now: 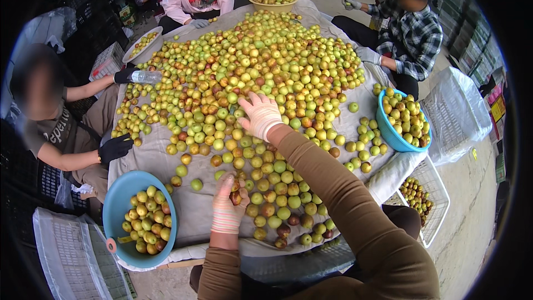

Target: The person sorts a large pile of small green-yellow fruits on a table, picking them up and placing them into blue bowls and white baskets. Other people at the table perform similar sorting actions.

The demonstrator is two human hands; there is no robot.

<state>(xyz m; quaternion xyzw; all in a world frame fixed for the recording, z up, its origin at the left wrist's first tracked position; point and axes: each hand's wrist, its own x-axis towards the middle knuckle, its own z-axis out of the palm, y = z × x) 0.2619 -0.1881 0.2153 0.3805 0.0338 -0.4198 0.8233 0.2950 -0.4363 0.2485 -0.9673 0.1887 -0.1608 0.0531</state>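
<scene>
A broad heap of green, yellow and brown jujubes (266,62) spreads over the cloth-covered table (183,212) before me. My right hand (261,117), in a striped knit glove, reaches into the middle of the heap. Its fingers are spread over the fruit, and I see nothing held in them. Near the table's front edge, my left hand (228,206) wears a matching glove. Reddish-brown jujubes (236,197) are held between its thumb and fingers. Looser jujubes (283,189) lie to the right of this hand and under my right forearm.
Jujubes partly fill a blue basin (110,216) at left and a blue basket (387,127) at right. A white crate (437,212) of fruit stands below the right edge. Co-workers sit around the table; a gloved hand (125,76) at left touches a clear plastic bottle (145,76).
</scene>
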